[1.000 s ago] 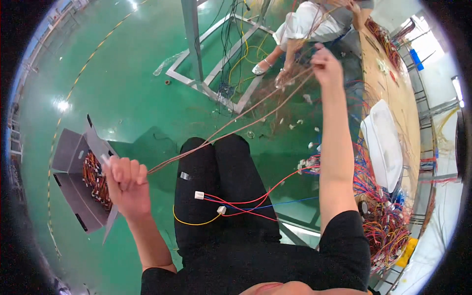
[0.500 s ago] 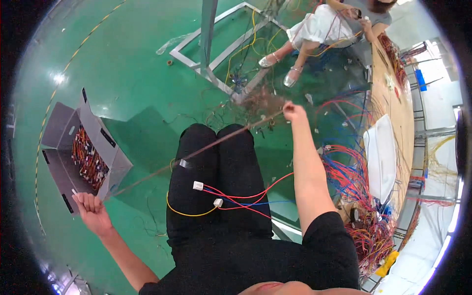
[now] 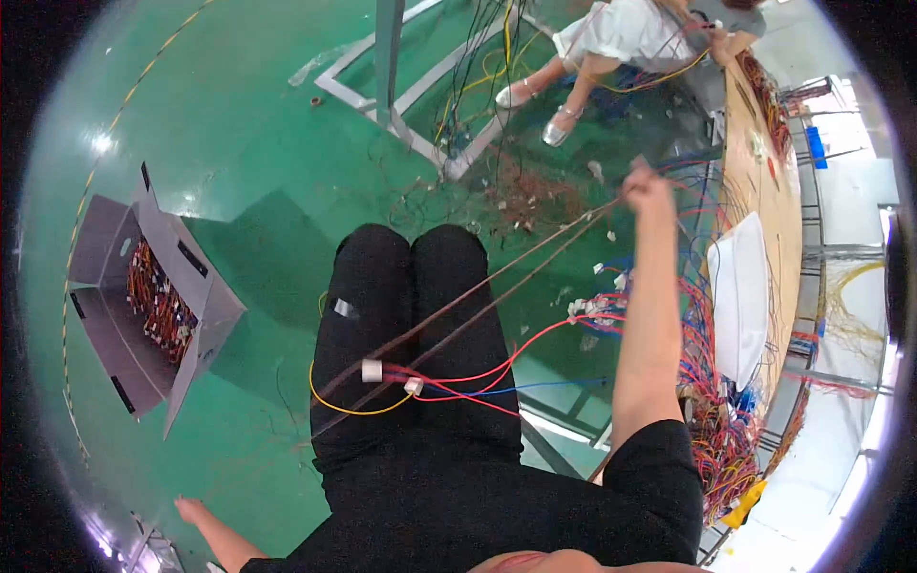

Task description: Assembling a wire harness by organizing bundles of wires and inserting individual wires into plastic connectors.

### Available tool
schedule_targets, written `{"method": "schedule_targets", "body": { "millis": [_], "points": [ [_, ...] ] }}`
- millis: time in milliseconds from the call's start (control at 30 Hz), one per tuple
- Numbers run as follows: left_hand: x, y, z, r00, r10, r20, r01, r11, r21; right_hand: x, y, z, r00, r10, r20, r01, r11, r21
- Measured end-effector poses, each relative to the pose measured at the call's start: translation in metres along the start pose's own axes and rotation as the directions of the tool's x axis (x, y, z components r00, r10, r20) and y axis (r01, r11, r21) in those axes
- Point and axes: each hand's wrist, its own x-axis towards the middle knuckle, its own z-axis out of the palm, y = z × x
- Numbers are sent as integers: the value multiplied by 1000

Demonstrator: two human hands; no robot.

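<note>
Thin brown wires (image 3: 478, 286) stretch slantwise above my lap, from the upper right down to the left. My right hand (image 3: 650, 186) is closed on their upper end, raised beyond my right knee and slightly blurred. Their lower left part smears out with motion. At the lower left, my left hand (image 3: 189, 509) is small in view, its fingers too unclear to read. Across my thighs lie a white connector (image 3: 372, 371) with red and blue wires and a smaller white connector (image 3: 413, 387) with a yellow wire (image 3: 358, 412).
An open grey box (image 3: 215, 310) of bundled wires stands on the floor at left. Wire bundles (image 3: 721, 439) and a white pillow-like bag (image 3: 742, 301) lie along the wooden table (image 3: 783, 239) at right. Ahead are a metal frame (image 3: 411, 141), wire scraps and a seated person (image 3: 621, 38).
My right hand has moved right and slightly up, pulling the brown wires along. My left hand has dropped from beside the box to the lower left. The view has shifted slightly.
</note>
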Motion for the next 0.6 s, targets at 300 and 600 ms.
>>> {"method": "schedule_targets", "body": {
  "millis": [300,600],
  "points": [
    [-8,-137,-23,961,-269,-60,261,958,-122,-93,-8,150,980,-187,-71,156,937,-313],
    [-25,-68,-51,895,106,-433,26,957,289,-188,124,125,967,114,229,-120,993,13]
  ]
}}
